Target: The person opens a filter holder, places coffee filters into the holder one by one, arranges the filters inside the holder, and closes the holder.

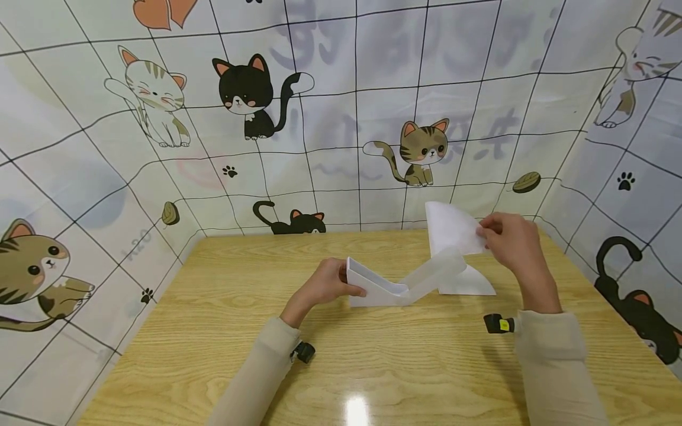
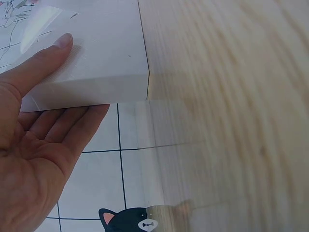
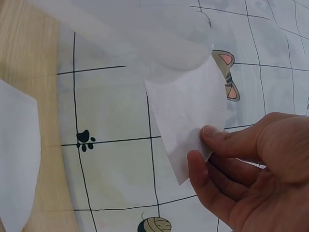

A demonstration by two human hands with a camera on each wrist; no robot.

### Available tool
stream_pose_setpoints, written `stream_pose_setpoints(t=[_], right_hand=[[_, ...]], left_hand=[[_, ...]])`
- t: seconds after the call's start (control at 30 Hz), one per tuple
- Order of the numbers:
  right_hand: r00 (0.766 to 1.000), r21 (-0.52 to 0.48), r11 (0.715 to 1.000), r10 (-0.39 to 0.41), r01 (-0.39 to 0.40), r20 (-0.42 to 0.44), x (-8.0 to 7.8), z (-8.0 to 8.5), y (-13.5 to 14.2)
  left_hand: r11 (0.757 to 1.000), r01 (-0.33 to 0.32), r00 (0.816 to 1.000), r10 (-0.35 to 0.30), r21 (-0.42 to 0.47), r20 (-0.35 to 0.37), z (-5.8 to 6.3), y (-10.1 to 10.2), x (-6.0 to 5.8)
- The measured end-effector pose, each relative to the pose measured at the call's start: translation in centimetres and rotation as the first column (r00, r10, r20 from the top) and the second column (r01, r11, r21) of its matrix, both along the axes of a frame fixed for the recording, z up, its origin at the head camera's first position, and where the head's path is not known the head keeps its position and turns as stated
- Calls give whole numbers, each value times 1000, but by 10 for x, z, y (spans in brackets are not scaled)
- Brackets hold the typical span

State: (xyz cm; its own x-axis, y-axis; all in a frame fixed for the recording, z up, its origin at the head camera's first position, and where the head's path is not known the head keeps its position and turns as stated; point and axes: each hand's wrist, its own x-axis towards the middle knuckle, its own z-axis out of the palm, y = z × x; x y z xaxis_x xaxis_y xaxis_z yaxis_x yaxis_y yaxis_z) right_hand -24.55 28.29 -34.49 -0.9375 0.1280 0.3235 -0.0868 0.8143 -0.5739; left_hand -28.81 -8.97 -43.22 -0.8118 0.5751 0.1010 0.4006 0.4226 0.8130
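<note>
Pinching the 9 o'clock end of the white box [image 1: 375,294], the left grip [image 1: 328,281] has its thumb on the near wall and its fingers beyond, holding the box at the bench [image 1: 202,307]. The frosted lid [image 1: 434,278] slants up from the box's far end toward 2 o'clock, so opening looks done and closing looks left to do. Past it, at 3 o'clock from the box, a loose sheet [image 1: 471,283] with a curved edge rests on the bench. At 12 o'clock from that, a held sheet [image 1: 453,228] is raised, its edge pinched between thumb and forefinger of the right grip [image 1: 512,241]. Both sheets are outside the box, suggesting work partway through; whether more lie inside is hard to tell from these angles.
</note>
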Motion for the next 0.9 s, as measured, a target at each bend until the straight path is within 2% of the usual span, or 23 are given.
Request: stream_pose_setpoints(t=[0.4, 0.9], right_hand=[[993, 12, 1000, -26, 28, -112, 10, 13, -14], [984, 21, 1000, -13, 17, -180, 15, 22, -23]], left_hand=[[1000, 2, 1000, -2, 11, 12, 1, 0, 2], [1000, -3, 1000, 3, 1, 6, 1, 0, 1]])
